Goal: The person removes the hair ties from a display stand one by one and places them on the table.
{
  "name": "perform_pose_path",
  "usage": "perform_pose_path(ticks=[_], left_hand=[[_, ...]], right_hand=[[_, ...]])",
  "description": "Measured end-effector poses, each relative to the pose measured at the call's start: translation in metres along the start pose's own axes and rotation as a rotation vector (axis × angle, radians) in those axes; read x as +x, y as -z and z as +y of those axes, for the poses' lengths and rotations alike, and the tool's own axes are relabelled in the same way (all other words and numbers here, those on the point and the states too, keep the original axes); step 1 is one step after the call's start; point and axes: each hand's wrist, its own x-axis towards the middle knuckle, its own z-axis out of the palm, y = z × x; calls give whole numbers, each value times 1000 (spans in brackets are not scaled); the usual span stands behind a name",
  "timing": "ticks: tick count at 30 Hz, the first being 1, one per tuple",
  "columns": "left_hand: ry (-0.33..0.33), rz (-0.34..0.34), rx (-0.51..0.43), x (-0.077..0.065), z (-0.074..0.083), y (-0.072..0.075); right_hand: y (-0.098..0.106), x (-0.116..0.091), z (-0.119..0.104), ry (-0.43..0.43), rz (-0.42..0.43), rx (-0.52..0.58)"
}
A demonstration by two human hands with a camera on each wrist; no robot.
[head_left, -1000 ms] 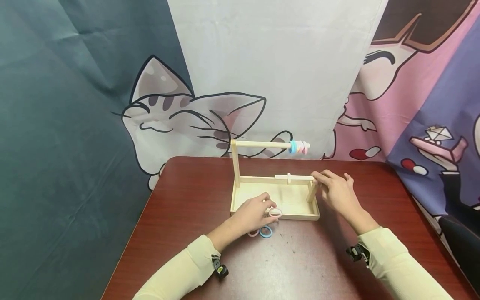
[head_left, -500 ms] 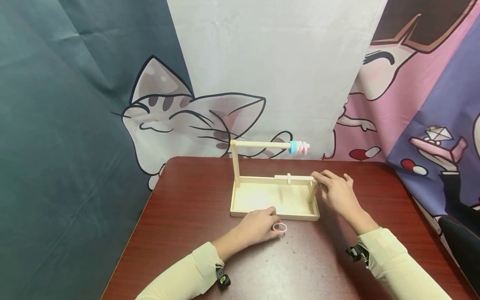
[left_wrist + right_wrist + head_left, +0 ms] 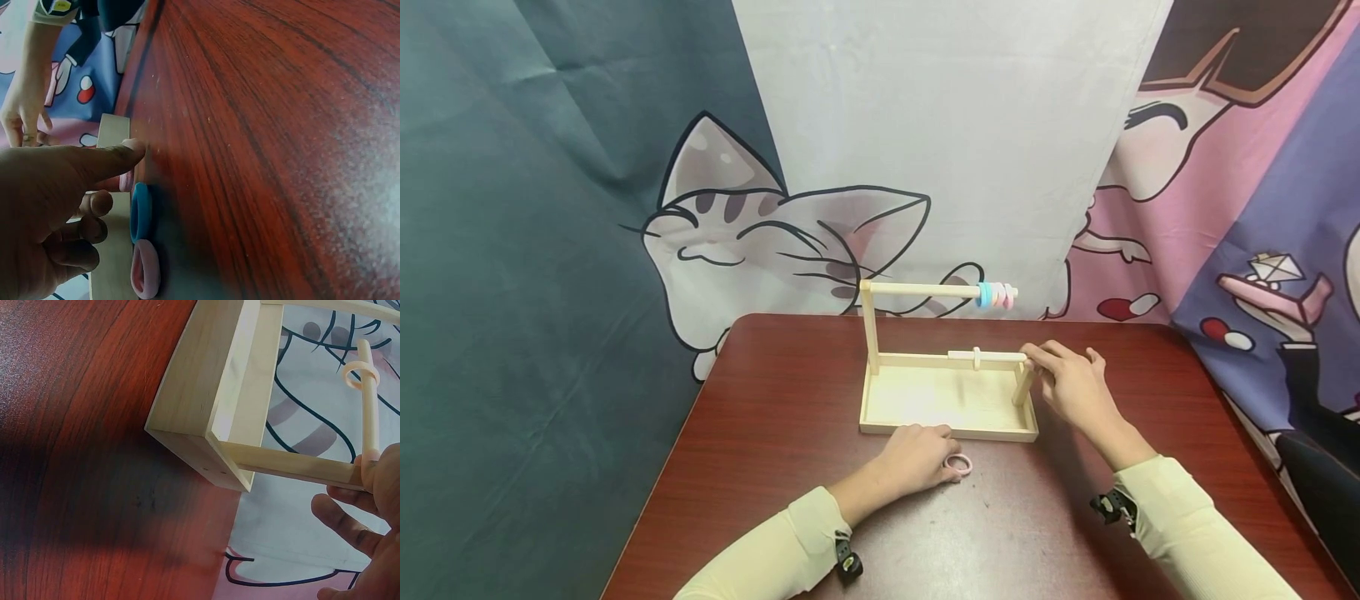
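My left hand [image 3: 917, 458] is low over the table in front of the wooden stand [image 3: 951, 434], its thumb and fingers pinching a pale pink ring [image 3: 127, 180]. A blue ring [image 3: 141, 212] and another pink ring [image 3: 145, 269] lie beside that hand in the left wrist view; in the head view it hides them. With my right hand [image 3: 1067, 379] I grip the top of the stand's short post [image 3: 294, 464], where the lower rod [image 3: 369, 415] begins. One cream ring [image 3: 361, 374] hangs on this rod.
Several blue, pale and pink rings [image 3: 996, 295] sit near the free end of the upper rod [image 3: 925, 289], carried by the tall post [image 3: 870, 329] on the left. The red-brown table [image 3: 760, 400] meets a cartoon-printed curtain [image 3: 970, 125] at the back.
My left hand has come down toward the front of the table with the pink ring, now covering the blue and pink rings seen there before. The right hand has stayed at the post.
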Motion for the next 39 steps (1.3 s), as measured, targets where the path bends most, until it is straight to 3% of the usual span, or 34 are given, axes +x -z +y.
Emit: perform_pose_path(ticks=[13, 24, 33, 39], left_hand=[[11, 7, 42, 0, 1, -4], [21, 6, 9, -2, 0, -5], [-17, 114, -41, -4, -4, 1], [25, 181, -70, 0, -9, 9]], right_hand=[[-1, 0, 0, 4, 11, 9], [-1, 0, 1, -2, 6, 13], [1, 0, 0, -18, -16, 16], [1, 1, 0, -11, -16, 12]])
